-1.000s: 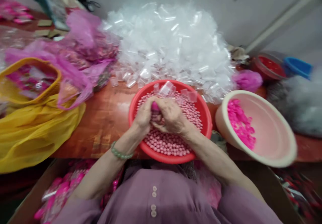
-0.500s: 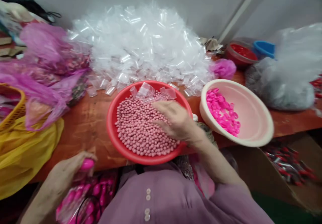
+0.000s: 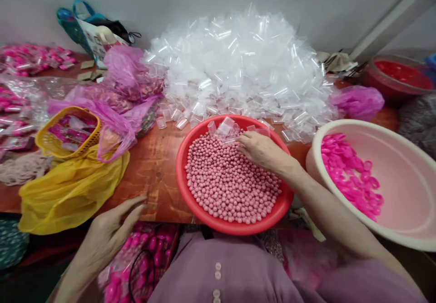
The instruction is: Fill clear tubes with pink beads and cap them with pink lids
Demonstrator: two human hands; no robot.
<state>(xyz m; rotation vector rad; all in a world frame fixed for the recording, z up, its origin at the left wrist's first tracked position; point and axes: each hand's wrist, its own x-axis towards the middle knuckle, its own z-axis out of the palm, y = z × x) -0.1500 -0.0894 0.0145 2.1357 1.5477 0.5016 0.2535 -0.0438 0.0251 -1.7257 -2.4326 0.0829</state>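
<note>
In the red basin [image 3: 182,189] lies a layer of round pink beads [image 3: 225,185], with a few clear plastic sleeves [image 3: 225,127] on top at the far rim. My right hand [image 3: 260,151] reaches over the beads, its fingers bent together and the tips against the edge of one sleeve. Part of that contact is hidden behind the fingers. At the table's front edge my left hand [image 3: 111,230] is open, fingers stretched out, holding nothing visible. Just below it are shiny pink pieces in a clear bag [image 3: 143,257].
A tall heap of clear sleeves [image 3: 235,62] stands behind the basin. On the right, a cream bowl [image 3: 408,180] contains bright pink parts [image 3: 350,171]. To the left are a yellow basket [image 3: 51,146], a yellow bag [image 3: 71,198] and a purple bag [image 3: 126,67].
My left hand has let go of a glossy pink piece and opened. My right hand has moved from over the beads to the sleeves at the far rim. The view has turned left.
</note>
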